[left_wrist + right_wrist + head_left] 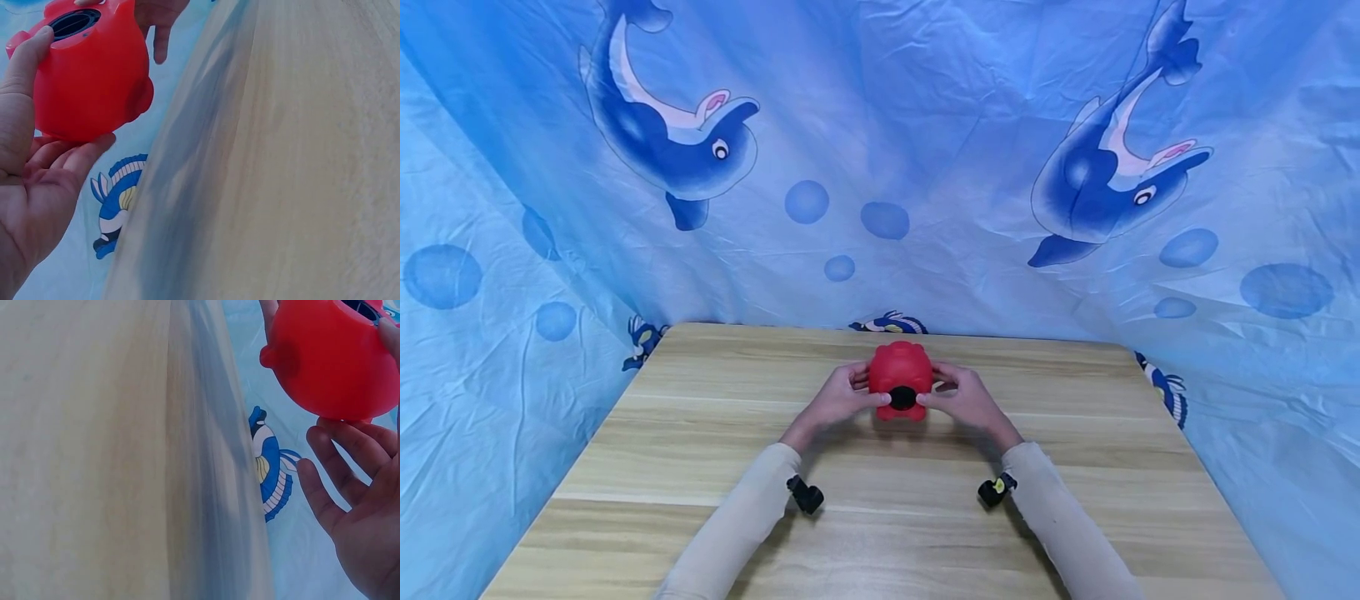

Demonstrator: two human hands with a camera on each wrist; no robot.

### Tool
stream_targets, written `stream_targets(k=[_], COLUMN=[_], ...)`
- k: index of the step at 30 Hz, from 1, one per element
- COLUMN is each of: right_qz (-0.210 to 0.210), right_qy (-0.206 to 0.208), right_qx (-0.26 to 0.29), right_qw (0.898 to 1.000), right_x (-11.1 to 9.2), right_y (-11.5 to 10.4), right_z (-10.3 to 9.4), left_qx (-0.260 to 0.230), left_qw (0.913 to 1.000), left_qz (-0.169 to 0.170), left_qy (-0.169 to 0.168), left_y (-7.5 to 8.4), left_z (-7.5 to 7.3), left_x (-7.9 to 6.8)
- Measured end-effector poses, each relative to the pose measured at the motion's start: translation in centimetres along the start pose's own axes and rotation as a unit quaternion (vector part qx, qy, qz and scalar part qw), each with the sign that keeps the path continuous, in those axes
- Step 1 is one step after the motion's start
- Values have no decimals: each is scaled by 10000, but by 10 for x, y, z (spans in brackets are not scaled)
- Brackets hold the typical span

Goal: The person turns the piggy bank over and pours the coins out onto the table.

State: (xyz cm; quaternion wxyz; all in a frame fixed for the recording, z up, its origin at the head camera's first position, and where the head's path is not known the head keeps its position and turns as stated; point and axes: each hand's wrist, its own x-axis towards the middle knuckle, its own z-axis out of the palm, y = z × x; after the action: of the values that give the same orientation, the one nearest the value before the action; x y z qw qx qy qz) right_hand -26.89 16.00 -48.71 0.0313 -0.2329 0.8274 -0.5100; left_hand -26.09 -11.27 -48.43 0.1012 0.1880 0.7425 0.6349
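From here I see L hand (844,393) & R hand (961,397) pinching the red obj (900,365) btwn thumbs + fingers, 1 per side; blk disc (902,398) btwn thumb tips, wood tbl (887,517) below both hands.

Left hand (841,395), right hand (962,397), gripping red object (900,363)

Object (900,362) between left hand (841,393) and right hand (962,395), cloth (925,108) behind table (895,517)

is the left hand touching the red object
Touching. The left wrist view shows it: the left hand has its thumb against the red object.
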Motion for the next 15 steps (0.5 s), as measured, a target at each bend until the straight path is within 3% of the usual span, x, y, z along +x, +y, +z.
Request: stream_targets(k=[7,15], right_qz=[-53,-124], right_qy=[110,568], right_qx=[-229,-769], right_qw=[9997,9953], right_x=[-1,-7], right_y=[-5,-18], right_z=[0,-2], left_qx=[-203,-302], left_qw=[9997,9991], left_qz=[36,-47], left_qy=[100,296], left_y=[-5,-8], left_z=[0,-1], left_x=[0,2])
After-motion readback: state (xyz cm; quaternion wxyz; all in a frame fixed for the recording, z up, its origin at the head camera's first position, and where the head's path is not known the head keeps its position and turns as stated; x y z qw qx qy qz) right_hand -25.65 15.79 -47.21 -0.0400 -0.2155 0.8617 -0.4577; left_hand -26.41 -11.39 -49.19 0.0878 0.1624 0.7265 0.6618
